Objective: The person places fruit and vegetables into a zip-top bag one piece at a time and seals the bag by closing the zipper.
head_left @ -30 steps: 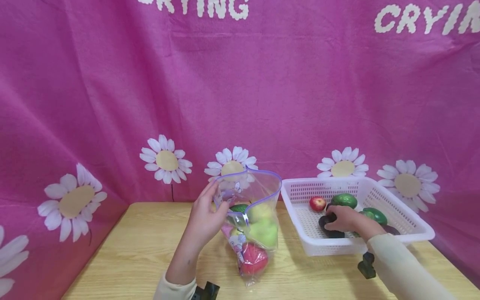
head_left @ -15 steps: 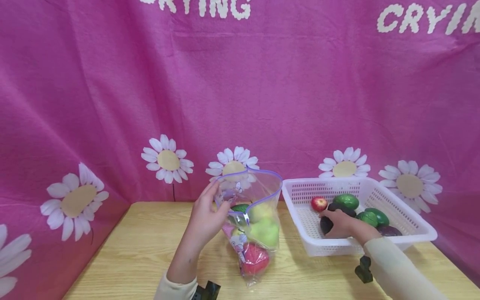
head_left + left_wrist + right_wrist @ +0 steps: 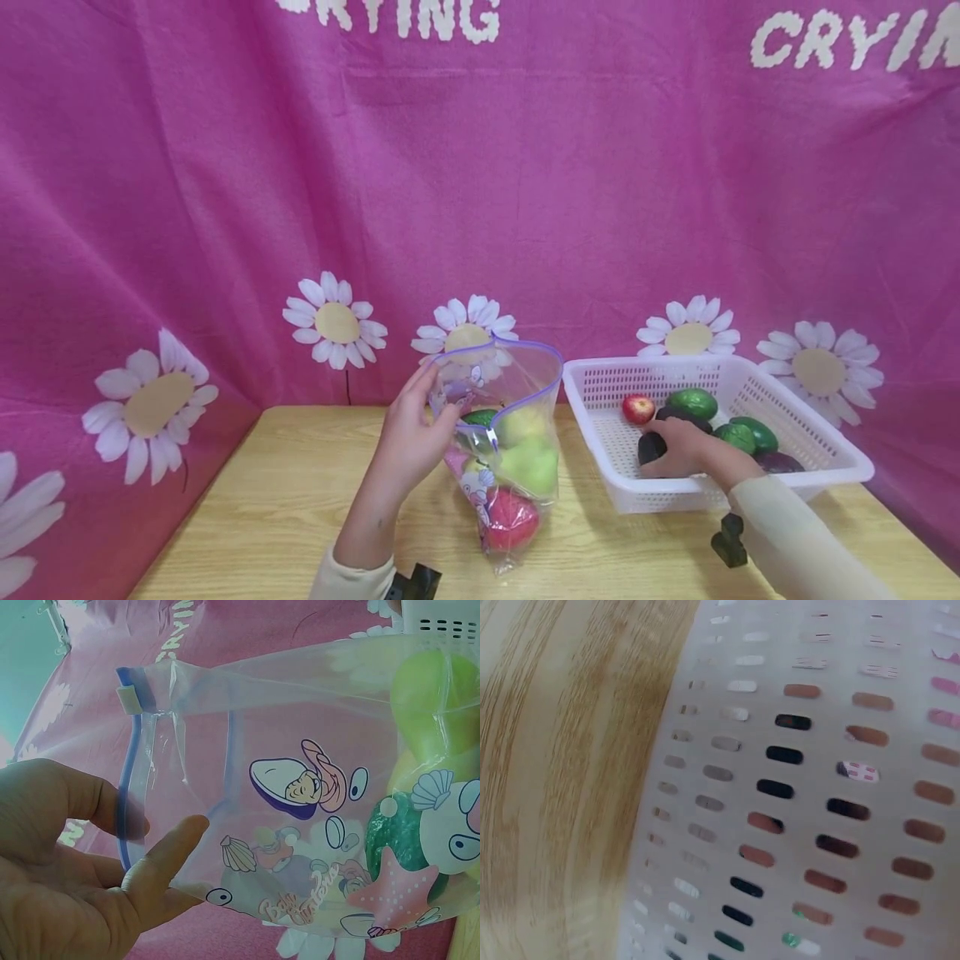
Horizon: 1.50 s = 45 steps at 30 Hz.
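My left hand [image 3: 411, 429] pinches the purple-edged rim of a clear zip bag [image 3: 300, 750] printed with cartoon shells, between thumb and fingers. The bag's mouth gapes. Inside it are a red fruit [image 3: 512, 518], yellow-green pear-like fruit [image 3: 528, 468] and a bumpy green piece [image 3: 480, 417]. Over in the white basket [image 3: 667, 498], my right hand [image 3: 678, 450] has its fingers curled round a dark, nearly black fruit [image 3: 650, 447], partly hidden by the hand. The right wrist view shows the basket's slotted wall [image 3: 780, 825], with dark and skin-toned patches behind the slots.
Also in the basket lie a small red apple [image 3: 638, 409], another dark fruit [image 3: 692, 417], a glossy green fruit [image 3: 693, 403], more green produce [image 3: 756, 433] and a dark purple piece [image 3: 778, 462]. The wooden table [image 3: 300, 500] meets a pink daisy-patterned curtain [image 3: 525, 208] behind.
The right hand has shifted slightly left and toward the near side of the basket, uncovering the other dark fruit and green produce. The left hand stays on the bag's rim.
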Available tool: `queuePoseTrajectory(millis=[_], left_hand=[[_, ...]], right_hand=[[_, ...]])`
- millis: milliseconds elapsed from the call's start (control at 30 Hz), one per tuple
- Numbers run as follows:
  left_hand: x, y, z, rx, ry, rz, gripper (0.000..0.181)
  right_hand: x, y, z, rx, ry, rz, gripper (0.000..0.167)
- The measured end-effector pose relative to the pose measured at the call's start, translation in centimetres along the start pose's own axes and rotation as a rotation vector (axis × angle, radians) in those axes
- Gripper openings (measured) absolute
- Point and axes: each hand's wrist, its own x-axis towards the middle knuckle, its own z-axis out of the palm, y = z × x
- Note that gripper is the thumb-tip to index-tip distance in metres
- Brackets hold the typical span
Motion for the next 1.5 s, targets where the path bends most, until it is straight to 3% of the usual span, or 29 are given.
queuePoseTrajectory(millis=[133, 433, 633, 733, 833, 1000, 1167, 1333, 1500], left_hand=[[-0.1, -0.1, 0.0, 0.012, 0.006, 0.004, 0.063], [-0.1, -0.1, 0.0, 0.013, -0.002, 0.000, 0.063], [-0.2, -0.1, 0.1, 0.026, -0.006, -0.006, 0.063], [-0.2, -0.2, 0.1, 0.019, -0.012, -0.009, 0.063], [-0.2, -0.2, 0.1, 0.018, -0.011, -0.005, 0.062], [-0.2, -0.1, 0.1, 0.024, -0.007, 0.008, 0.062], [-0.2, 0.1, 0.3, 0.017, -0.009, -0.005, 0.063], [-0.2, 0.3, 0.5, 0.026, -0.008, -0.002, 0.063], [-0.2, 0.4, 0.6, 0.043, -0.001, -0.006, 0.062]], right_hand=[[-0.3, -0.3, -0.1, 0.126, 0.044, 0.002, 0.062], [-1.2, -2.0, -1.5, 0.334, 0.220, -0.048, 0.072], [-1.6, -3.7, -2.7, 0.261, 0.378, -0.162, 0.071], [-1.7, -5.2, -3.7, 0.271, 0.473, -0.211, 0.069], [-1.9, -7.2, -5.0, 0.311, 0.519, -0.246, 0.070], [-2.6, -10.9, -7.1, 0.412, 0.527, -0.302, 0.071], [-3.2, -14.7, -8.7, 0.479, 0.543, -0.448, 0.073], [-3.0, -17.7, -9.9, 0.431, 0.423, -0.596, 0.072], [-2.2, -19.7, -10.0, 0.308, 0.306, -0.641, 0.069]])
